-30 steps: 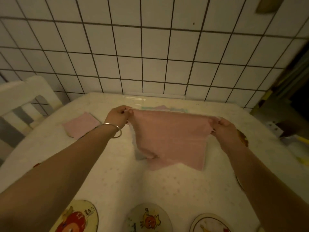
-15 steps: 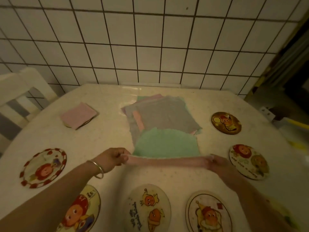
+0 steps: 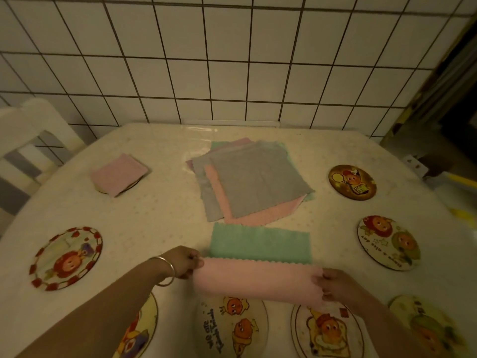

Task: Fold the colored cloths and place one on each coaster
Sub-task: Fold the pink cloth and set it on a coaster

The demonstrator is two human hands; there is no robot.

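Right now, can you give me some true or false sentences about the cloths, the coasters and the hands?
1. Both hands hold the pink cloth. True: left hand, right hand.
2. A folded cloth already lies on one coaster. True.
3. The top of the pile is green. False: it is grey.
4. The green cloth lies on a coaster. False: it lies on the table.
5. The dark coaster has a cloth on it. False: it is bare.
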